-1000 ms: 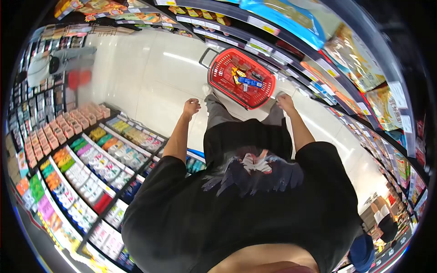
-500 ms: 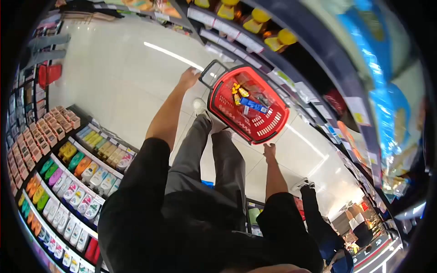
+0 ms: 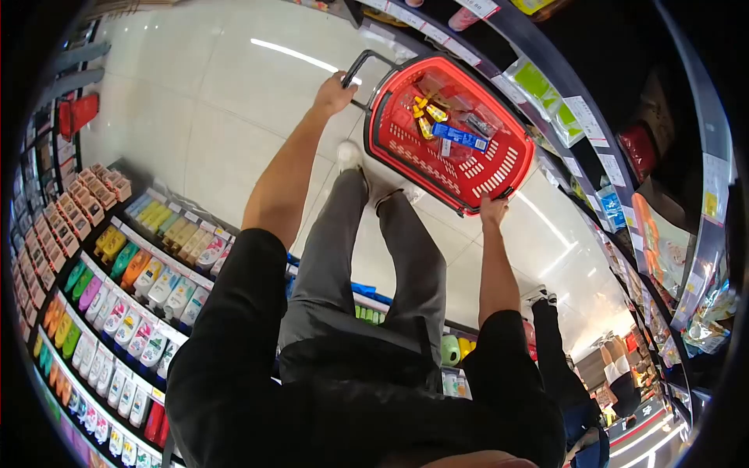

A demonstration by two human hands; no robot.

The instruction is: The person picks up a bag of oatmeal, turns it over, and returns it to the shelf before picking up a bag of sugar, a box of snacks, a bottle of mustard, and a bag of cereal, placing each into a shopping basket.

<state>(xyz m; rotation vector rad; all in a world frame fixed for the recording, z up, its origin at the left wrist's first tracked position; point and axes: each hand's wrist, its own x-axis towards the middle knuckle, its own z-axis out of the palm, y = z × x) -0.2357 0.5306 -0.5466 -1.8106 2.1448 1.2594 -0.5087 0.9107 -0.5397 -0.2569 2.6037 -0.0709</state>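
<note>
A red shopping basket (image 3: 449, 183) with a black rim is tilted in front of my legs. My left hand (image 3: 335, 95) is closed around its dark pull handle (image 3: 367, 56) at the left. At the lower right corner my right hand (image 3: 493, 210) grips the basket's rim, its fingertips partly hidden by the edge. Inside the basket lie two small yellow-capped bottles (image 3: 426, 119), a blue box (image 3: 460, 137) and some clear plastic packaging (image 3: 480, 123).
Shelves of shampoo-like bottles (image 3: 140, 300) stand to my left, beside stacked pink boxes (image 3: 58, 246). Another shelf (image 3: 538, 58) with price labels runs close past the basket on the right. Other people (image 3: 558, 351) stand at the lower right. Shiny floor tiles (image 3: 211, 93) extend ahead.
The basket has shifted up and to the right, nearer the shelf. Both hands have moved up with it, and my right hand has come onto its rim.
</note>
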